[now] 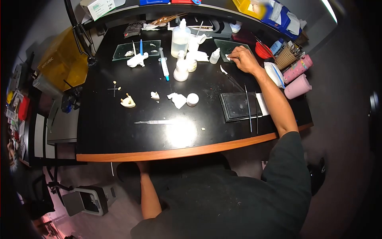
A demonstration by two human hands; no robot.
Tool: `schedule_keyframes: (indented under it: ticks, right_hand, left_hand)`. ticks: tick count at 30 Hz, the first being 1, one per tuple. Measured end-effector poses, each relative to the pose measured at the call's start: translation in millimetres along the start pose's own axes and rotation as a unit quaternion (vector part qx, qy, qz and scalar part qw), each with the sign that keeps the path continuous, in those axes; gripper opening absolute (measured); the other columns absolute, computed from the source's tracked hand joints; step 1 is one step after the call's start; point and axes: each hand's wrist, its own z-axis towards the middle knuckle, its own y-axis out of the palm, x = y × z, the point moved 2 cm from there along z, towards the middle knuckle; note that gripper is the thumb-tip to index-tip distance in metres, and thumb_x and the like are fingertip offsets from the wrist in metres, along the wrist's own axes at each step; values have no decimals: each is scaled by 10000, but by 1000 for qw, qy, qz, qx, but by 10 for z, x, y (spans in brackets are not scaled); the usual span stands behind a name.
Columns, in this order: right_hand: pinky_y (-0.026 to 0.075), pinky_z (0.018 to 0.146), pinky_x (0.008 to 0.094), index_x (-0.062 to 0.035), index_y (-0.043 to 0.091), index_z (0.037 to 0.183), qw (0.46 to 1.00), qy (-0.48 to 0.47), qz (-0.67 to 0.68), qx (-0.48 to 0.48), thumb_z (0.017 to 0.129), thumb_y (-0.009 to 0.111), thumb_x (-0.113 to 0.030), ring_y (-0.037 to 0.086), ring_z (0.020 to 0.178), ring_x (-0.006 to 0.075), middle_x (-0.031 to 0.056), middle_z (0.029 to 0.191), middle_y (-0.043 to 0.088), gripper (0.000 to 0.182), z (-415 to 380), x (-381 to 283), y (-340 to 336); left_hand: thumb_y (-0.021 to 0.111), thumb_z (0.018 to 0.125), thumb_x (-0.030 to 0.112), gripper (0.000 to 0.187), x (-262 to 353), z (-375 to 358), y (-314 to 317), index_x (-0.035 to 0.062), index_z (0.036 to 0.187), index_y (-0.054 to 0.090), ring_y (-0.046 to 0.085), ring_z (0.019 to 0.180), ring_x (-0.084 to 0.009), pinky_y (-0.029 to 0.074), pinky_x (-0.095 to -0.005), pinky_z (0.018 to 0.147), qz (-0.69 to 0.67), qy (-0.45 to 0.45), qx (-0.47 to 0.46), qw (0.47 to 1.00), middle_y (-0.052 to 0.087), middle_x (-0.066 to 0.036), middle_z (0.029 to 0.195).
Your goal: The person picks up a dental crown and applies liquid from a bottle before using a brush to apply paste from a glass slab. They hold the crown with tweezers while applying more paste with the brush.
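Note:
My right hand (243,59) reaches over the glass plate (223,44) at the back right, its fingers pinched on a small white piece (228,57) that looks like tissue. Just left of it stands a small dropper bottle (215,56). Below the hand lie black-handled pliers or scissors (232,78) and a dark flat case (238,106) with thin metal tools across it. My left hand (143,163) is low beneath the table's front edge, mostly hidden, with its fingers out of sight.
Large bottle (180,40), syringe (163,65), second glass plate (137,49), tooth models (128,101), jar (192,99) and scalpel handle (153,122) are on the table (119,135). Red bowl (263,50), wicker cup (285,58) and pink tumblers (297,87) stand at right.

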Motion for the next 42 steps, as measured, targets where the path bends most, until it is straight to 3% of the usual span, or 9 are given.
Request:
schedule_keyframes:
  ticks: [5, 14, 20, 23, 25, 29, 36, 40, 42]
  right_hand:
    - [492, 889, 406, -47, 764, 961, 1000, 19, 8, 19, 821, 666, -42, 628, 973, 317, 130, 965, 700, 171, 22, 59, 0]
    - [468, 976, 420, -7, 721, 1091, 992, 114, -11, 49, 837, 658, -102, 615, 1082, 374, 204, 1107, 660, 278, -26, 168, -120]
    - [501, 773, 301, 1, 718, 1070, 985, 99, 96, 101, 833, 698, -64, 645, 866, 213, 123, 983, 662, 247, -133, -672, -753]
    - [487, 738, 300, 19, 713, 1033, 977, -52, 180, 100, 814, 700, 14, 633, 829, 188, 87, 922, 666, 219, -349, -1466, -1340]
    - [488, 728, 354, 24, 665, 879, 953, -189, 184, 150, 816, 674, -17, 617, 745, 225, 106, 798, 646, 75, -604, -2125, -1802]
    - [464, 806, 405, -18, 555, 738, 801, -513, 229, 206, 881, 589, -200, 561, 599, 236, 89, 625, 576, 235, -1387, -2705, -2557]
    - [379, 1029, 382, -66, 504, 667, 735, -566, 241, 286, 922, 539, -170, 506, 573, 152, 16, 596, 471, 277, -1601, -3171, -2716]
    - [330, 1156, 370, -93, 474, 627, 729, -561, 230, 317, 946, 511, -153, 474, 558, 105, -26, 580, 411, 326, -1722, -3164, -2689]
    - [313, 1193, 366, -100, 468, 617, 730, -563, 245, 299, 948, 496, -133, 467, 553, 92, -39, 573, 395, 334, -1779, -3116, -2680]
  left_hand:
    - [695, 929, 237, 409, -321, 100, -232, -1, 1237, 570, 579, 1066, -200, 452, -345, 967, 128, -5, -19, 992, 622, -92, 1165]
    - [674, 922, 315, 466, 600, -187, 29, -24, 1229, 583, 653, 1021, -262, 485, -366, 919, 156, -89, 11, 984, 688, -176, 1137]
    - [671, 904, 214, 316, 1551, -513, -44, -12, 1122, 643, 696, 905, -305, 519, -357, 818, 395, -13, -219, 892, 702, -227, 974]
    - [661, 897, 169, 206, 2529, -646, -31, -15, 984, 690, 697, 801, -232, 523, -314, 718, 333, -176, -329, 866, 719, -163, 886]
    - [672, 885, 147, 158, 3123, -672, 27, -5, 920, 700, 679, 745, -180, 507, -285, 671, 241, -88, -395, 882, 711, -116, 834]
    - [735, 819, 108, 102, 4008, -614, 156, 25, 870, 704, 637, 670, -141, 482, -259, 618, 144, 84, -412, 896, 672, -63, 749]
    - [690, 825, 28, 69, 4641, -193, 684, -20, 870, 668, 502, 632, -82, 385, -224, 573, 283, 285, -179, 898, 584, -38, 706]
    - [725, 784, 10, 155, 4632, -111, 1059, 4, 939, 718, 561, 655, -131, 451, -257, 612, 288, 332, -230, 868, 632, -71, 780]
    - [730, 783, 46, 137, 4543, -153, 1276, 19, 917, 721, 661, 748, -248, 519, -348, 671, 283, 331, -271, 858, 652, -99, 846]
